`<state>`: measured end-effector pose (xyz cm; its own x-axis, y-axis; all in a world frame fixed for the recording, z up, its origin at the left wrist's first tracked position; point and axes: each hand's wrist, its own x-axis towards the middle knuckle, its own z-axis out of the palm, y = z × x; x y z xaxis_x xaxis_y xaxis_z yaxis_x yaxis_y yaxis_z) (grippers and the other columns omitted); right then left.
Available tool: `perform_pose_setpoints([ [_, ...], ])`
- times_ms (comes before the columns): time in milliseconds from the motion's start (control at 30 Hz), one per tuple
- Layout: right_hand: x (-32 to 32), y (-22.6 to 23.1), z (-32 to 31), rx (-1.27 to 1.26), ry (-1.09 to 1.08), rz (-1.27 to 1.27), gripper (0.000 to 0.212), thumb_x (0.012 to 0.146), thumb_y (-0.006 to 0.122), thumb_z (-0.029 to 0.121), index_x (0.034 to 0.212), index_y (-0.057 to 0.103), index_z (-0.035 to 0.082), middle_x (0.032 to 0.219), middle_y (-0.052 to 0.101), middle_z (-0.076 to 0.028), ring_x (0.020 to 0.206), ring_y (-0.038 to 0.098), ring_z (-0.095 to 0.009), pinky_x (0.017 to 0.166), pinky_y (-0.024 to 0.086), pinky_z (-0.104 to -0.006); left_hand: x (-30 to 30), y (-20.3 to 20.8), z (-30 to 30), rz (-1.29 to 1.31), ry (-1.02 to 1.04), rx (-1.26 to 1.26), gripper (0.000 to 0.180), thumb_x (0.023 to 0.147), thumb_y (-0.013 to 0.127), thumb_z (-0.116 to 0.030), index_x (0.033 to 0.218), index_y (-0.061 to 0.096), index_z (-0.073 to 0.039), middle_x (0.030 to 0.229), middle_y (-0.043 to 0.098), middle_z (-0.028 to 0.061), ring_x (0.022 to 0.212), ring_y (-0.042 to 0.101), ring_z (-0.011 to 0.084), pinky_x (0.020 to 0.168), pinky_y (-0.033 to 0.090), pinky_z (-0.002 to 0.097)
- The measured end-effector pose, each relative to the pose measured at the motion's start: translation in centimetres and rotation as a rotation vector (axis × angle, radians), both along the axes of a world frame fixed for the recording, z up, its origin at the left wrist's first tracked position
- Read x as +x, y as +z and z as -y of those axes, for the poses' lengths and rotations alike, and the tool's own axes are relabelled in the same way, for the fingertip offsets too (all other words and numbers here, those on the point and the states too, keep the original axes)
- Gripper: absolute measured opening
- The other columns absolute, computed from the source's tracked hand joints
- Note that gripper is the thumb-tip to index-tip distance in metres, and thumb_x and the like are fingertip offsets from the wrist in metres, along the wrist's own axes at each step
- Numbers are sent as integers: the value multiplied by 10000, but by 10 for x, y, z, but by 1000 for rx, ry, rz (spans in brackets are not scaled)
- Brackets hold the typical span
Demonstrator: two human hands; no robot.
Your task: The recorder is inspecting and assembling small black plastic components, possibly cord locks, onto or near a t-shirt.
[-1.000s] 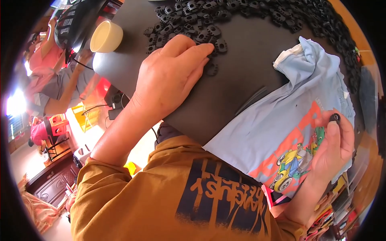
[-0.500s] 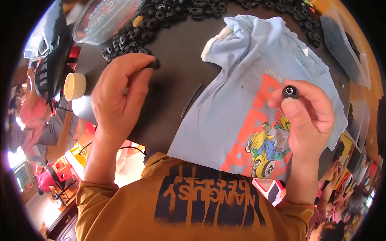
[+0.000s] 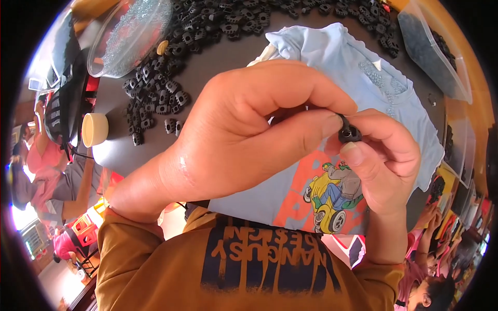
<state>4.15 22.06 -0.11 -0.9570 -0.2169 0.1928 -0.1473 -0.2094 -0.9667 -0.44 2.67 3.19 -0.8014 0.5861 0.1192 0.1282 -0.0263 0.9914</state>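
Note:
My right hand (image 3: 386, 168) pinches a small black plastic part (image 3: 349, 134) between thumb and fingers; a round hole with a shiny metal spring inside shows in it. My left hand (image 3: 244, 129) reaches across and meets it there. Its thumb and forefinger are pinched on another small black plastic part (image 3: 341, 120), mostly hidden, which touches the first. Under both hands lies a light blue printed T-shirt (image 3: 321, 57), with a cluster of silver springs (image 3: 372, 75) on its far right part.
Many black plastic parts (image 3: 161, 90) lie loose on the dark table, left and along the far side. A clear tub (image 3: 96, 67) holds silver springs at the far left. A cream cup (image 3: 95, 129) stands nearby. A clear bin (image 3: 433, 52) is at the far right.
My left hand has moved right from the heap of parts, bringing its black part to the right hand's. My right hand has shifted slightly left and down, still pinching its part.

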Motion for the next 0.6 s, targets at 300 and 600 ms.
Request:
perform_pose_setpoints([
  [300,-1,1,0,-3,-51,113,214,775,653,-36,977,601,-84,901,620,-99,800,572,-114,684,448,-216,-10,-15,4,-212,-59,-14,189,803,575,26,984,630,33,830,562,50,675,494,72,603,374,189],
  [600,-2,7,3,157,-29,58,205,748,665,-45,946,620,-67,892,632,-112,781,577,-141,694,437,-243,-3,-8,5,439,-40,112,205,818,581,-5,1021,597,4,831,591,7,670,500,43,604,409,178],
])
